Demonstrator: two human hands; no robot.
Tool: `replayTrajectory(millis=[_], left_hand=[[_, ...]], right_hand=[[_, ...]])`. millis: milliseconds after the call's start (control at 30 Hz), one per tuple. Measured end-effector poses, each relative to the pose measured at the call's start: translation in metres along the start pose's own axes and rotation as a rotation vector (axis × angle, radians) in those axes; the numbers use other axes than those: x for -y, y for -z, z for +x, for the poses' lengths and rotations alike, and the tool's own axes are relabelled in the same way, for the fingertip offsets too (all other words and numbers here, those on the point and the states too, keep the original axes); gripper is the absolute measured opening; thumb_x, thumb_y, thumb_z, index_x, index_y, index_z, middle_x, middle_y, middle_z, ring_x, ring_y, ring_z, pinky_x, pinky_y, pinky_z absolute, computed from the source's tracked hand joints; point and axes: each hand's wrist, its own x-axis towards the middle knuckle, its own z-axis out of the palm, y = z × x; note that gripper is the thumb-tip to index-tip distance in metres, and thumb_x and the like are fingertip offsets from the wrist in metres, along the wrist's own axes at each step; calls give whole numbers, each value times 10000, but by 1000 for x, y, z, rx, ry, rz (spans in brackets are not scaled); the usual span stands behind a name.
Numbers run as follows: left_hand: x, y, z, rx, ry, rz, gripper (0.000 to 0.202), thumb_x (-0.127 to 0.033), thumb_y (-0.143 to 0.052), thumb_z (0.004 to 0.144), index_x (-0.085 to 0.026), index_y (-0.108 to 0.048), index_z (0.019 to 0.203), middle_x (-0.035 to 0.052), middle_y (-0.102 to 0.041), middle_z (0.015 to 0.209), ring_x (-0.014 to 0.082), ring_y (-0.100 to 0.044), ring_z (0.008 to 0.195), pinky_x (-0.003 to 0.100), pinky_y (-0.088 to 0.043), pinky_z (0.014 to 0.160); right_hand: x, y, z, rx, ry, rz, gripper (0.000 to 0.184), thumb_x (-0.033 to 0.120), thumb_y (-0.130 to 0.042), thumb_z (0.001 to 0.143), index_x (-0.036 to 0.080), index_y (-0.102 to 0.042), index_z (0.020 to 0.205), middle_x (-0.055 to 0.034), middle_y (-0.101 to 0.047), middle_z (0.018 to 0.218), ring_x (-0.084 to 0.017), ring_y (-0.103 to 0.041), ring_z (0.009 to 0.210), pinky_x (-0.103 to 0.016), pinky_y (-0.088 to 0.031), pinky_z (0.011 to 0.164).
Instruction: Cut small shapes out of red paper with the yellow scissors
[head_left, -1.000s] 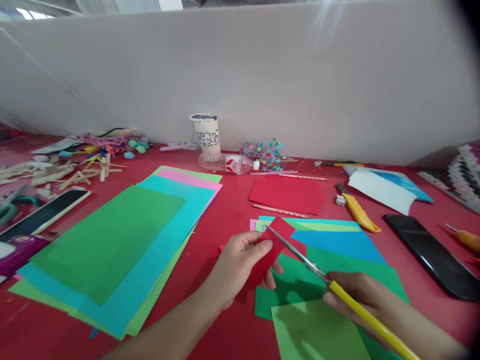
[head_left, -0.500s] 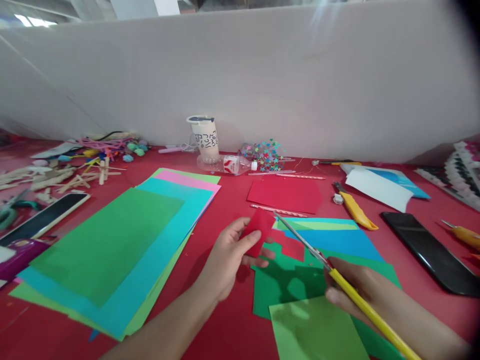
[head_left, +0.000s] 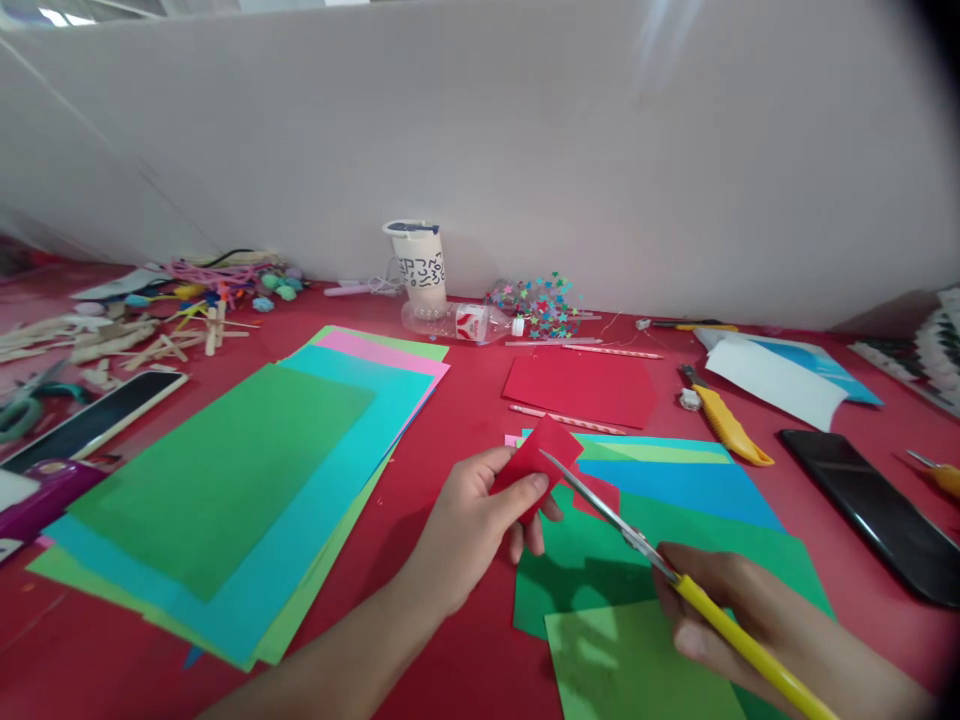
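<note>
My left hand (head_left: 469, 525) pinches a small piece of red paper (head_left: 541, 457) above the red table. My right hand (head_left: 739, 620) grips yellow-handled scissors (head_left: 675, 578), whose blades point up and left with their tips at the edge of the red piece. Beneath both hands lies a small pile of green, blue and light green sheets (head_left: 675, 500), with a red offcut (head_left: 596, 492) on it.
A large stack of green, cyan and pink sheets (head_left: 225, 480) lies left. A red sheet (head_left: 581, 390), pencils, a yellow utility knife (head_left: 726, 425), a black phone (head_left: 874, 510), a cup (head_left: 421, 268) and a bottle (head_left: 457, 322) lie beyond. Craft sticks (head_left: 112, 345) clutter the far left.
The left hand turned and shifted the small red piece, and the scissor tips, briefly apart from it, are back at its edge. The view tilted slightly.
</note>
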Motion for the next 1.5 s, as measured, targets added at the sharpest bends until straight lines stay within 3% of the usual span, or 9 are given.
replayTrajectory(millis=[133, 433, 600, 733, 1033, 1167, 1233, 1300, 1500], left_hand=[[0, -2, -1, 18, 28, -31, 143, -275, -577, 847, -145, -616, 891, 29, -678, 698, 73, -553, 443, 153, -357, 365], [1, -4, -4, 53, 57, -66, 147, -303, -574, 857, -159, -600, 852, 15, -672, 689, 70, -555, 448, 145, -354, 359], [1, -4, -4, 49, 51, -57, 142, -292, -557, 872, -157, -584, 834, 9, -663, 679, 59, -537, 441, 135, -342, 354], [0, -3, -4, 52, 47, -44, 148, -288, -553, 874, -155, -579, 815, 2, -656, 663, 49, -520, 431, 127, -332, 351], [2, -3, -3, 46, 62, -23, 154, -289, -546, 877, -152, -568, 810, -6, -643, 656, 38, -502, 425, 121, -319, 350], [4, -3, -3, 91, 91, -12, 169, -307, -544, 876, -154, -572, 808, -7, -642, 661, 33, -494, 419, 117, -315, 348], [5, -4, -4, 112, 112, -9, 162, -303, -549, 871, -153, -576, 815, -9, -639, 650, 30, -483, 408, 116, -314, 345], [4, -5, -4, 114, 125, -9, 151, -295, -551, 867, -152, -577, 825, -12, -634, 636, 29, -473, 399, 115, -313, 342], [5, -6, -3, 110, 127, -11, 158, -292, -536, 873, -145, -566, 825, 0, -632, 644, 41, -487, 407, 123, -317, 336]], right_hand=[[-10, -8, 0, -100, -22, -17, 493, 689, -564, 752, 202, -619, 701, -5, -619, 610, -169, -517, 551, -214, -423, 492], [-10, -11, 2, -123, -42, 0, 541, 725, -478, 777, 208, -589, 660, 13, -528, 557, -151, -434, 520, -225, -373, 465], [-24, -18, 7, -19, -88, 78, 599, 768, -385, 780, 196, -505, 647, 46, -382, 557, -134, -318, 516, -254, -254, 463], [-33, -19, 8, 16, -80, 101, 572, 758, -368, 793, 210, -457, 655, 46, -354, 563, -138, -285, 530, -267, -204, 460], [-16, -5, 9, 147, -97, 71, 535, 723, -366, 829, 216, -394, 660, 58, -299, 620, -139, -251, 572, -253, -219, 479], [1, -1, 7, 93, -38, 29, 316, 495, -500, 887, 205, -511, 760, 42, -440, 680, -147, -393, 610, -221, -347, 561], [6, 0, 5, 106, -21, 11, 254, 431, -475, 907, 212, -554, 804, 28, -501, 717, -162, -456, 642, -211, -392, 599], [5, 0, 5, 85, -47, -7, 251, 445, -493, 889, 211, -567, 836, 9, -536, 762, -189, -494, 702, -217, -409, 618], [-9, -4, 8, 111, -176, -20, 415, 584, -438, 855, 216, -458, 663, 28, -378, 643, -180, -409, 614, -255, -349, 551]])
